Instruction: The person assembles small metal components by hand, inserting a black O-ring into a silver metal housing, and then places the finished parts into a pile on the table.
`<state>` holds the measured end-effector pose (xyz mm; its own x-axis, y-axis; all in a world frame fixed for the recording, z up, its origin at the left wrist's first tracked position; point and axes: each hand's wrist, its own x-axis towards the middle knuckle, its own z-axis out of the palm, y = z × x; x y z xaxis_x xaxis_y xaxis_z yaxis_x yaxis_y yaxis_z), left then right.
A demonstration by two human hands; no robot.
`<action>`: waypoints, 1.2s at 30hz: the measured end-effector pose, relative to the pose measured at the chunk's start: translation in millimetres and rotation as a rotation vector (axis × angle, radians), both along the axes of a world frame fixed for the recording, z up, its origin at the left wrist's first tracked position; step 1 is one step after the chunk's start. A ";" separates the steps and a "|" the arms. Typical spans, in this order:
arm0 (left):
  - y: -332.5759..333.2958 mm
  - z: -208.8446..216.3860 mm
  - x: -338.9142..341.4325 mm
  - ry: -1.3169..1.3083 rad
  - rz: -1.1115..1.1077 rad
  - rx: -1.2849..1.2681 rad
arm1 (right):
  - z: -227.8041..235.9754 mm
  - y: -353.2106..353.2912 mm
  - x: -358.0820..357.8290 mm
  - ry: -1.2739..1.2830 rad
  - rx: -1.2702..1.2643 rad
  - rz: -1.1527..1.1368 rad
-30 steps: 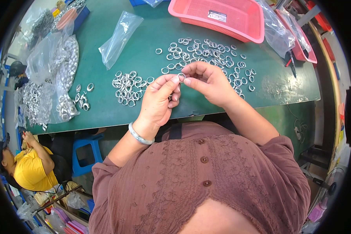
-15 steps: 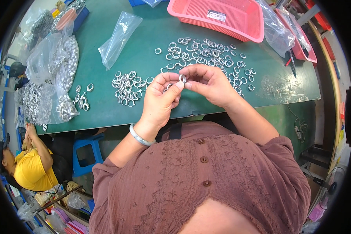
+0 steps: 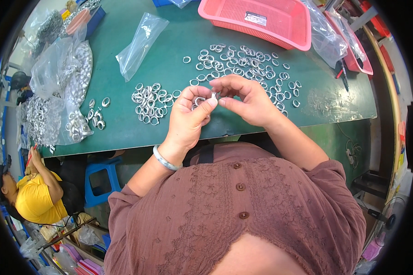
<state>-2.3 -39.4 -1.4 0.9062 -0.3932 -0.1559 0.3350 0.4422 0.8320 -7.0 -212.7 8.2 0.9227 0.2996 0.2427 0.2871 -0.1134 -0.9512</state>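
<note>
My left hand [image 3: 188, 110] pinches a small silver metal ring [image 3: 214, 95] between thumb and forefinger above the table's near edge. Another silver ring [image 3: 198, 100] shows in the curl of its fingers. From the other side my right hand [image 3: 248, 101] closes its thumb and forefinger on the pinched ring, which is partly hidden by the fingertips. Just beyond my hands lies a wide spread of loose silver rings [image 3: 231, 60]. A tighter heap of similar rings [image 3: 150, 101] is left of my left hand.
On the green table [image 3: 170, 50] are a flat clear bag [image 3: 141, 46] and, at the far right, a pink basket [image 3: 280, 27]. Bulging plastic bags of metal parts [image 3: 78, 73] stand at left. A pen [image 3: 344, 80] lies at right. A person in yellow [image 3: 39, 199] sits at lower left.
The pinched ring has turned between my fingertips, so less of its round opening shows. Both hands stay in nearly the same place.
</note>
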 end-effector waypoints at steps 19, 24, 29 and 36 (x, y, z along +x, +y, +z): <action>20.8 -19.9 14.9 0.391 -0.022 -0.406 | -12.1 -6.7 36.1 -0.441 -0.732 -0.270; 18.7 -16.7 14.2 0.374 0.015 -0.260 | -17.1 -1.2 47.9 -0.450 -0.875 -0.283; 17.2 -8.7 12.2 0.295 0.010 -0.066 | -15.3 -5.2 47.8 -0.450 -0.583 -0.175; 9.2 3.5 13.6 0.261 -0.152 0.028 | 8.3 4.3 17.6 -0.424 -0.364 -0.067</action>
